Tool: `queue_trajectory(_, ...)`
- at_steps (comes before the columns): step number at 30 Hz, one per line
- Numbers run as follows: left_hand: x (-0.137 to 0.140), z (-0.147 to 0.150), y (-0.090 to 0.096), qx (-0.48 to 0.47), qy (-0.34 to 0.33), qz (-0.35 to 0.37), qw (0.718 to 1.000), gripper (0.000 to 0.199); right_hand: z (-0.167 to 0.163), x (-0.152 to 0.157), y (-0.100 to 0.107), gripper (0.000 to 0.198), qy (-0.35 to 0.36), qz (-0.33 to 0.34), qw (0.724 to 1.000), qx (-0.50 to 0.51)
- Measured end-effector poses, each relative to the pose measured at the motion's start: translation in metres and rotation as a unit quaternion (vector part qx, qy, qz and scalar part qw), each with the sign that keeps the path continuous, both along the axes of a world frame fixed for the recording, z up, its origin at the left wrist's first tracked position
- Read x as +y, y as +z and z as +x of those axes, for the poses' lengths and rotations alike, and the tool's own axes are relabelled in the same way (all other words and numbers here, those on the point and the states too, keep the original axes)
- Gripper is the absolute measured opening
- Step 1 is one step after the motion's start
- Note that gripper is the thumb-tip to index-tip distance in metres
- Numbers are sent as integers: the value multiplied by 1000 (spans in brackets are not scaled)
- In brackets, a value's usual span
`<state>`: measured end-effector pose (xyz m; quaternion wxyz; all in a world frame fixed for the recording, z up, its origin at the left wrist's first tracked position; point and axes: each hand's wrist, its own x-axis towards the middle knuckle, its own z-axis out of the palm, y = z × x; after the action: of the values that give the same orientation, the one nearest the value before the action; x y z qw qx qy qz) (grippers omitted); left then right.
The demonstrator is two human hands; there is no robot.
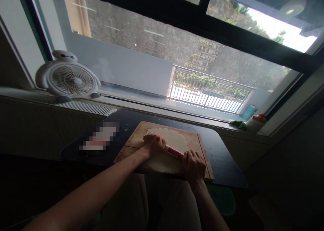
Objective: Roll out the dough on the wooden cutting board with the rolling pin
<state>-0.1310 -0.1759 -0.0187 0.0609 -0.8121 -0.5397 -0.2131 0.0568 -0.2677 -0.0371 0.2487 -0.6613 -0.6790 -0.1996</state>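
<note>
A flat, wide sheet of pale dough point(177, 138) lies on a wooden board point(135, 136), its edge uneven. Across the dough runs a rolling pin point(174, 152) with a red and white label showing between my hands. My left hand point(154, 144) is wrapped round its far left end, and my right hand point(194, 165) grips the nearer right end. Both hands cover the pin's ends. The dough spreads out on both sides of the pin, and part of it is hidden under my left hand and forearm.
The board rests on a dark table point(217, 150) dusted with white specks. A blurred-out item point(100, 138) lies at the table's left. A white fan point(73, 79) stands by the window; a green cloth point(238, 124) and a bottle point(255, 123) sit on the sill.
</note>
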Motion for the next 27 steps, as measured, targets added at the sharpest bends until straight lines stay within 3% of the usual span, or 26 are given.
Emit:
queue_trajectory(11, 26, 5, 0, -4, 19, 8, 1000, 32, 4, 33, -2, 26, 0, 8, 1000, 1)
queue_trajectory(16, 28, 2, 0, 4, -1, 4, 1000, 32, -1, 25, 0, 23, -18, 5, 1000, 6)
queue_trajectory(23, 26, -25, 1, 27, -9, -11, 1000, 28, -32, 6, -1, 23, -7, -16, 1000, 16)
queue_trajectory(27, 30, -13, 4, 31, -2, -18, 999, 31, -21, 6, -1, 24, 12, -30, 999, 7)
